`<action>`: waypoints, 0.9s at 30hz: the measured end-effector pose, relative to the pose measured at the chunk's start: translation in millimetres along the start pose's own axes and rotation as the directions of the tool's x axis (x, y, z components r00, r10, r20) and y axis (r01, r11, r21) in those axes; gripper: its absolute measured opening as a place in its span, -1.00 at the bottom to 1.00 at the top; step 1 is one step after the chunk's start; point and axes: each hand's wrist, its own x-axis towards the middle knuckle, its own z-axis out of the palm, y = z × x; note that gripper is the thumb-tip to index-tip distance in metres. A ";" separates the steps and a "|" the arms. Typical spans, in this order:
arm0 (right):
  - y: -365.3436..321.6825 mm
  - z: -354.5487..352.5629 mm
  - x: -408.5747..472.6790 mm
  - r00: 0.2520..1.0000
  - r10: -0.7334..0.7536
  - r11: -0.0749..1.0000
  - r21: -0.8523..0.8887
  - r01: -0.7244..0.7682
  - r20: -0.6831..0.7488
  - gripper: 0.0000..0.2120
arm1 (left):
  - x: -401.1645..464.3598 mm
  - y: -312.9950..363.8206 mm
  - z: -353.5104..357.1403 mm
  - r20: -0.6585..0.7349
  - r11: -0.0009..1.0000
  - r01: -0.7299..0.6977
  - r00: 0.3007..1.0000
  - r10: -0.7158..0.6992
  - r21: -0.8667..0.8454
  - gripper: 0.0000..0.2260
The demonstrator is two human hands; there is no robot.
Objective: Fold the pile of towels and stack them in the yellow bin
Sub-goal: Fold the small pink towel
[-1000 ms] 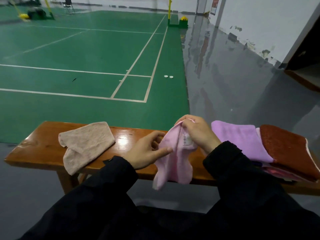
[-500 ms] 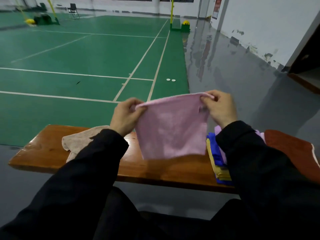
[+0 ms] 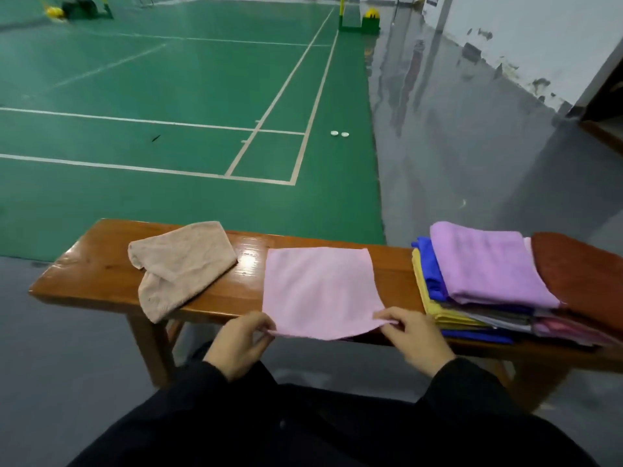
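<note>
A pink towel point(image 3: 320, 288) lies spread flat on the wooden bench point(image 3: 101, 278), its near edge hanging slightly over the front. My left hand point(image 3: 241, 342) pinches its near left corner. My right hand point(image 3: 413, 335) pinches its near right corner. At the bench's right end sits a pile of towels point(image 3: 472, 308): a purple towel point(image 3: 488, 267) on top, blue and yellow ones under it, and a rust-brown towel point(image 3: 583, 278) at the far right. No yellow bin is in view.
A crumpled beige towel point(image 3: 178, 264) lies on the bench's left part, drooping over the front edge. Beyond the bench stretch a green badminton court and a grey floor. Two small white discs point(image 3: 338, 134) lie on the court.
The pink towel went from bunched in my hands to held up stretched, and now lies flat on the bench. Both hands came down to its near corners.
</note>
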 end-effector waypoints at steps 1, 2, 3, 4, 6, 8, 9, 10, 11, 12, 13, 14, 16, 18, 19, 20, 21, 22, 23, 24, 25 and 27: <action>8.1 7.6 -1.0 1.000 0.013 0.999 -0.038 -0.012 0.012 -0.83 | -3.5 -7.2 6.7 0.014 1.000 0.013 1.000 -0.013 0.019 -0.79; 12.0 11.4 -0.4 1.000 0.023 0.997 -0.069 -0.022 0.020 -0.86 | -5.8 -11.0 10.8 0.020 0.999 0.024 0.999 -0.025 0.032 -0.79; 12.6 12.2 1.8 0.999 0.033 0.995 -0.093 -0.031 0.026 -0.87 | -6.3 -11.2 11.9 0.027 0.999 0.033 0.999 -0.034 0.035 -0.82; 10.9 11.1 5.4 0.999 0.038 0.993 -0.114 -0.035 0.023 -0.87 | -4.4 -12.1 12.2 0.032 0.999 0.039 0.999 -0.040 0.030 -0.86; 6.3 6.5 18.1 0.999 0.036 0.991 -0.128 -0.037 -0.013 -0.85 | 4.2 -12.5 10.8 0.011 0.998 0.056 0.998 -0.056 -0.010 -0.94; 0.8 2.9 35.6 0.997 0.044 0.993 -0.105 -0.051 -0.067 -0.86 | 17.5 -11.8 7.6 -0.038 0.993 0.102 0.994 -0.104 -0.054 -0.98; -3.1 1.6 45.7 0.993 0.053 0.994 -0.087 -0.062 -0.103 -0.89 | 26.5 -12.4 6.1 -0.064 0.989 0.131 0.989 -0.136 -0.069 -0.97; -7.3 0.7 56.5 0.989 0.062 0.995 -0.075 -0.072 -0.136 -0.91 | 36.4 -12.5 3.7 -0.086 0.984 0.161 0.982 -0.167 -0.080 -0.94; -11.6 0.1 67.5 0.984 0.076 0.994 -0.069 -0.087 -0.160 -0.91 | 47.2 -13.8 1.5 -0.108 0.979 0.180 0.976 -0.189 -0.092 -0.91; -15.6 0.1 78.1 0.981 0.090 0.992 -0.070 -0.103 -0.173 -0.89 | 57.8 -14.3 -1.3 -0.127 0.975 0.197 0.970 -0.209 -0.100 -0.89; -18.7 0.3 88.9 0.977 0.101 0.990 -0.074 -0.116 -0.186 -0.88 | 68.5 -15.3 -3.8 -0.146 0.972 0.212 0.963 -0.226 -0.105 -0.88; -21.6 0.9 98.7 0.974 0.106 0.988 -0.086 -0.125 -0.200 -0.88 | 78.2 -15.0 -6.7 -0.156 0.967 0.232 0.957 -0.246 -0.101 -0.87; -24.6 3.5 116.9 0.968 0.123 0.983 -0.110 -0.150 -0.220 -0.87 | 95.1 -16.5 -10.4 -0.159 0.961 0.265 0.948 -0.275 -0.085 -0.87; -25.3 7.6 130.7 0.964 0.136 0.975 -0.143 -0.172 -0.230 -0.88 | 107.9 -19.9 -11.5 -0.155 0.953 0.298 0.940 -0.304 -0.062 -0.86; -25.2 10.1 135.9 0.962 0.140 0.969 -0.166 -0.182 -0.235 -0.88 | 113.0 -22.3 -10.8 -0.154 0.946 0.318 0.934 -0.323 -0.056 -0.84; -24.4 12.7 140.0 0.960 0.145 0.964 -0.187 -0.191 -0.238 -0.87 | 116.8 -24.0 -10.4 -0.147 0.939 0.341 0.927 -0.344 -0.048 -0.81; -22.8 15.2 143.9 0.960 0.147 0.959 -0.203 -0.198 -0.239 -0.87 | 120.7 -27.7 -8.3 -0.143 0.934 0.354 0.923 -0.356 -0.044 -0.79; -20.6 18.0 146.9 0.959 0.148 0.955 -0.218 -0.202 -0.240 -0.87 | 123.1 -28.2 -7.7 -0.139 0.927 0.372 0.917 -0.374 -0.037 -0.77; -18.0 20.4 149.9 0.959 0.150 0.950 -0.232 -0.207 -0.242 -0.87 | 126.0 -30.3 -6.2 -0.143 0.926 0.377 0.915 -0.378 -0.035 -0.74; -15.4 22.7 152.5 0.957 0.153 0.946 -0.245 -0.214 -0.246 -0.87 | 128.5 -29.7 -5.7 -0.142 0.923 0.384 0.912 -0.384 -0.027 -0.71; -11.8 24.7 155.5 0.955 0.153 0.940 -0.259 -0.220 -0.255 -0.87 | 132.0 -32.1 -2.8 -0.139 0.924 0.383 0.914 -0.382 -0.023 -0.70; -5.3 28.9 160.0 0.952 0.137 0.928 -0.300 -0.220 -0.275 -0.87 | 137.4 -32.9 1.2 -0.126 0.916 0.400 0.909 -0.398 -0.005 -0.68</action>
